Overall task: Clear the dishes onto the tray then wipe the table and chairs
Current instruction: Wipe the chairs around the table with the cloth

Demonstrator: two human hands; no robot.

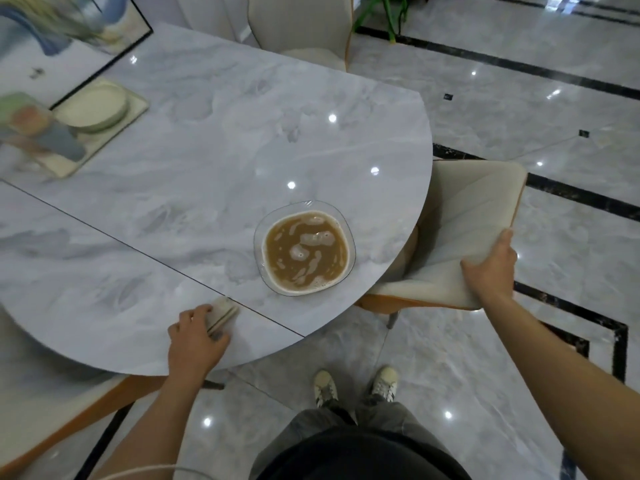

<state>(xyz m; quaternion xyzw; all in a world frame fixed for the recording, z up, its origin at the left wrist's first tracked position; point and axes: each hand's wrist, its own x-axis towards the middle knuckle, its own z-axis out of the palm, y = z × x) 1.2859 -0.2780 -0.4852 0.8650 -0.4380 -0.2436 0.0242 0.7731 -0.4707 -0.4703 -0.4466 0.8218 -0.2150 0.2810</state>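
A clear glass bowl (pixel 304 252) holding brown liquid sits near the rounded near-right edge of the grey marble table (pixel 207 140). My left hand (pixel 195 337) grips a folded beige cloth (pixel 223 313) lying on the table's near edge. My right hand (pixel 490 268) grips the top of the backrest of a cream chair (pixel 464 216) tucked at the table's right side. At the far left, a cream tray (pixel 114 128) carries a stack of pale plates (pixel 95 107) and blurred coloured cups (pixel 38 133).
A second cream chair (pixel 301 26) stands at the table's far side, with a green plant (pixel 391 15) beside it. A framed picture (pixel 52 32) leans at the far left. My feet (pixel 356 384) stand on glossy marble floor with black inlay lines.
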